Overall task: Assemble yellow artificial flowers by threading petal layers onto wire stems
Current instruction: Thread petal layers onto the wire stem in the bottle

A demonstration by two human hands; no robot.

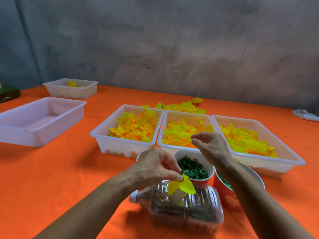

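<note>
A yellow petal layer (183,186) is pinched by the left hand (155,167); the right hand (209,144), loosely curled and seemingly empty, is raised at one o'clock, so another layer is likely needed next.

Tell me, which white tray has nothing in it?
The big tray at the far left. It shows only its bare bottom; the other four trays all hold yellow petals.
</note>
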